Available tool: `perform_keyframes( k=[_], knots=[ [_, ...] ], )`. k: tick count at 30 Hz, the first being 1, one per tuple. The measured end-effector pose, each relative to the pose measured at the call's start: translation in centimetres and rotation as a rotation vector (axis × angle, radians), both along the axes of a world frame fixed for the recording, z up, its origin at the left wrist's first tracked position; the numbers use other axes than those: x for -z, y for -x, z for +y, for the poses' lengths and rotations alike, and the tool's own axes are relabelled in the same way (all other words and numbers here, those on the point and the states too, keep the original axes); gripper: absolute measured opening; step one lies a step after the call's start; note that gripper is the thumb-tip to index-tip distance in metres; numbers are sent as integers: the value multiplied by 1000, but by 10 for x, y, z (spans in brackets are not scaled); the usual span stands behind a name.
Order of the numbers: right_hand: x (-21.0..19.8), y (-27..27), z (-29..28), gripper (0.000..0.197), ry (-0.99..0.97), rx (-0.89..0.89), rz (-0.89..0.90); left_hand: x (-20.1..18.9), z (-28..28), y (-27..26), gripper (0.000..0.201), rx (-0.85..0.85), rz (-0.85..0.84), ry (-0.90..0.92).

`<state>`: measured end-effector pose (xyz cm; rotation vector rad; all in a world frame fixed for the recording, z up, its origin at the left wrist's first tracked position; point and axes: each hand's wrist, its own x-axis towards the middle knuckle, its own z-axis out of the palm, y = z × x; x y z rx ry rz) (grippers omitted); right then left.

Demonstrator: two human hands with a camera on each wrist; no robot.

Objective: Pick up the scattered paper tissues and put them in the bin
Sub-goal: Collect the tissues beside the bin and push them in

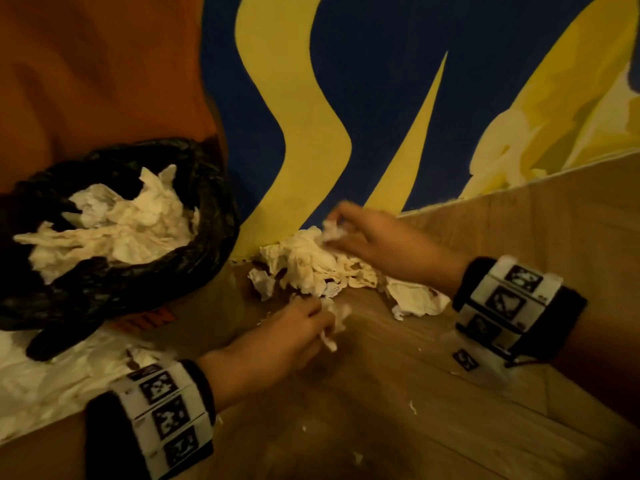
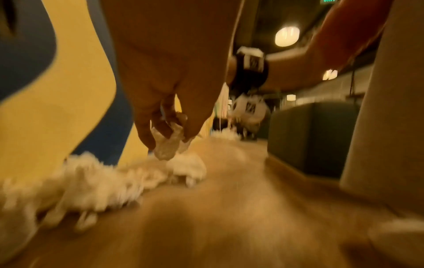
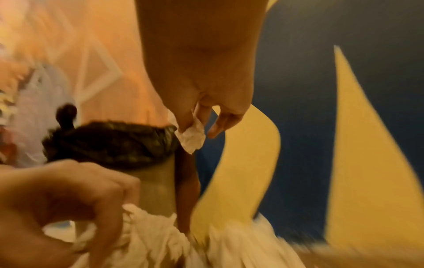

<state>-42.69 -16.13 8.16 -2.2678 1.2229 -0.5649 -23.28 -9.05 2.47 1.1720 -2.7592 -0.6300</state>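
Observation:
A heap of crumpled white tissues (image 1: 311,265) lies on the wooden floor against the blue and yellow wall. My left hand (image 1: 304,323) hovers at the heap's near edge and pinches a small tissue scrap (image 2: 167,145) between fingers and thumb. My right hand (image 1: 343,226) is over the heap's far side and pinches another small tissue wad (image 3: 191,138). The bin (image 1: 207,188), lined with a black bag, stands to the left and holds several tissues (image 1: 114,223). In the right wrist view the bin (image 3: 110,143) is behind my left hand (image 3: 69,199).
More tissues (image 1: 415,299) lie to the right of the heap, under my right forearm. White plastic sheeting (image 1: 52,375) spreads on the floor below the bin. Small paper crumbs (image 1: 412,407) dot the wooden floor. A cardboard panel (image 1: 554,220) leans along the right.

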Motion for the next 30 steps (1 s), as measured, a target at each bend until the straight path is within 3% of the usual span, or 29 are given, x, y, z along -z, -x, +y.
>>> perform_keyframes(
  k=[5, 8, 13, 17, 19, 21, 23, 26, 30],
  knots=[
    [-69, -77, -30, 17, 211, -103, -504, -90, 18, -12, 10, -88, 298, 263],
    [-86, -123, -44, 23, 256, -230, -600, -132, 24, -35, 10, -179, 300, 456],
    [-78, -156, -50, 3, 67, -421, -311, -166, 23, -93, 21, -490, 222, 629],
    [-71, -130, -52, 17, -48, -277, -410, -154, 5, -132, 21, -745, 44, 559],
    [-60, -103, -58, 22, -130, -164, -432, -143, -1, -137, 47, -834, -23, 391],
    [-42, -74, -64, 25, -188, -15, -368, -136, -2, -133, 76, -883, -22, 382],
    [-17, -42, -69, 24, -220, 112, -280, -132, -5, -123, 78, -869, -11, 512],
    [26, 4, -68, 20, -210, 256, -67, -142, -7, -94, 64, -731, 24, 689],
    [78, 55, -54, 30, -222, 430, 313, -143, -11, -43, 49, -498, 52, 668]
  ],
)
